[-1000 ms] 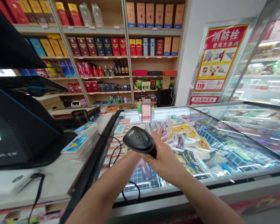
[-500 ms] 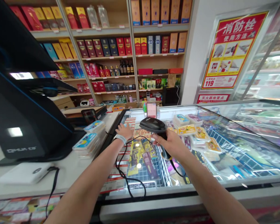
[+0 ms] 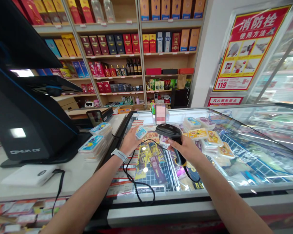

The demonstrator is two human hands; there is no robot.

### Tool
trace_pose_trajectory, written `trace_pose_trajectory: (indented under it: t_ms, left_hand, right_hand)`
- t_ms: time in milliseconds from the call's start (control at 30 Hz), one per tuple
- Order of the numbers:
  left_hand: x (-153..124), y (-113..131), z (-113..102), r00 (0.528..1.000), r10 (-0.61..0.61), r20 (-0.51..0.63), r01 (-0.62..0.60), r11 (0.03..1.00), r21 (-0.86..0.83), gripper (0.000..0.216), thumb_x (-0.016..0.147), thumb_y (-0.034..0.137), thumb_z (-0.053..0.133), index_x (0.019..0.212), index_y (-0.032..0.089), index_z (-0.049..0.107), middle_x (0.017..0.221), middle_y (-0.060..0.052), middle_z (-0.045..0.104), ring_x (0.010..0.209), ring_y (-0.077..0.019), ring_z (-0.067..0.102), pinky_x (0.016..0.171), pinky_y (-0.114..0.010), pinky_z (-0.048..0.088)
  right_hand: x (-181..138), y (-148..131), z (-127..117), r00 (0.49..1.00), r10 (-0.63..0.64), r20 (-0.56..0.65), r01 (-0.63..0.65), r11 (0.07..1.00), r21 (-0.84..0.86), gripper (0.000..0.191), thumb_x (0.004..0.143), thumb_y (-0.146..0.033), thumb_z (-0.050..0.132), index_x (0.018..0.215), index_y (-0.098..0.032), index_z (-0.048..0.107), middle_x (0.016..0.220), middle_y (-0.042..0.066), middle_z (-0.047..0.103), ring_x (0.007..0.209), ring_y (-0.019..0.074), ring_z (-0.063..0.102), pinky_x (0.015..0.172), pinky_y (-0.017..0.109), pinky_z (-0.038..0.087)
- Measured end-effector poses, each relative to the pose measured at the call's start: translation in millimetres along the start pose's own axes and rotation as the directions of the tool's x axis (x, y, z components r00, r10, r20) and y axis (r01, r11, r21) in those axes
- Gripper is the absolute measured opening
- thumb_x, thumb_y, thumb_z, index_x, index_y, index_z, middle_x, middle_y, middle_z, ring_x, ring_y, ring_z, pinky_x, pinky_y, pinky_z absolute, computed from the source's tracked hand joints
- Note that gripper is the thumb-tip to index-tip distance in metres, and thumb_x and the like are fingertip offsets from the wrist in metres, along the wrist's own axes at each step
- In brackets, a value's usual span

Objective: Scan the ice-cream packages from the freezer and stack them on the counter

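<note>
My right hand (image 3: pixel 185 147) is wrapped round the handle of a black barcode scanner (image 3: pixel 168 130), whose head points left above the glass-topped freezer (image 3: pixel 171 204). In my left hand (image 3: pixel 131 140) is a small pack with a blue and white label (image 3: pixel 141 132), gripped at its left side and tilted up. The scanner's black cable (image 3: pixel 136 185) loops across the glass between my forearms. To the right of the scanner lie several clear packs with yellow labels (image 3: pixel 197 134), piled on the glass.
Blue-labelled packs (image 3: pixel 94 143) are stacked on the counter at the left, next to a black checkout terminal (image 3: pixel 36 130). A white box (image 3: pixel 26 175) with a black cord lies in front of the terminal. Shelves of boxed bottles (image 3: pixel 112 44) stand behind the freezer.
My left hand has closed on the blue-labelled pack and tilted it up toward the scanner. The scanner in my right hand appears slightly further right as the view has shifted.
</note>
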State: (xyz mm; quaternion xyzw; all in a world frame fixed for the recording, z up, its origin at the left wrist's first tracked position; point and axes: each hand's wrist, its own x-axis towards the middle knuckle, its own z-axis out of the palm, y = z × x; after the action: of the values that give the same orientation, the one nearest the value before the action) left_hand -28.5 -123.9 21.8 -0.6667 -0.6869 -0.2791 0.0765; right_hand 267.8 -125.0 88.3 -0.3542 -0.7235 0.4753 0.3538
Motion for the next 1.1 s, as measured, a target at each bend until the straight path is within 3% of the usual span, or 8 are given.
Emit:
trace_pose_trajectory:
  t_ms: [167,400,600,1100]
  left_hand:
    - [-8.8,5.5,-9.5,0.989,0.081,-0.122,-0.097,0.986,-0.134,0.07,0.077,0.026,0.065,0.14,0.022,0.036,0.143,-0.011,0.05,0.13,-0.0271,0.05,0.11,-0.043,0.041]
    - [-13.2,11.0,-35.9,0.95,0.174,-0.259,-0.199,0.977,-0.077,0.069,0.078,0.025,0.065,0.141,0.022,0.036,0.147,-0.009,0.046,0.134,-0.0264,0.044,0.113,-0.044,0.035]
    - [-16.9,15.4,-47.4,0.938,0.206,-0.279,-0.234,0.97,-0.069,0.066,0.083,0.026,0.062,0.142,0.024,0.034,0.147,-0.008,0.046,0.135,-0.0252,0.043,0.113,-0.044,0.035]
    - [-19.4,21.6,-50.7,0.939,0.219,-0.265,-0.234,0.972,-0.026,0.065,0.085,0.027,0.061,0.144,0.025,0.033,0.145,-0.008,0.048,0.132,-0.0257,0.045,0.112,-0.043,0.035]
  right_hand:
    - [-6.1,3.4,7.2,0.997,-0.072,0.016,0.073,0.985,-0.154,0.035,0.085,-0.044,0.061,0.106,-0.016,0.064,0.094,0.008,0.073,0.084,0.0241,0.07,0.075,0.037,0.055]
    - [-18.4,-8.4,13.1,0.993,-0.111,0.027,0.113,0.939,-0.326,0.033,0.085,-0.038,0.06,0.112,-0.018,0.062,0.1,0.006,0.072,0.095,0.0258,0.065,0.084,0.038,0.049]
    - [-20.3,-7.4,16.9,0.989,-0.142,0.046,0.148,0.902,-0.406,0.033,0.086,-0.035,0.059,0.114,-0.018,0.058,0.101,0.007,0.07,0.091,0.0245,0.064,0.08,0.036,0.047]
    - [-22.2,-9.0,19.4,0.988,-0.141,0.063,0.154,0.891,-0.427,0.028,0.089,-0.035,0.055,0.11,-0.017,0.055,0.101,0.009,0.068,0.092,0.0248,0.063,0.079,0.035,0.045]
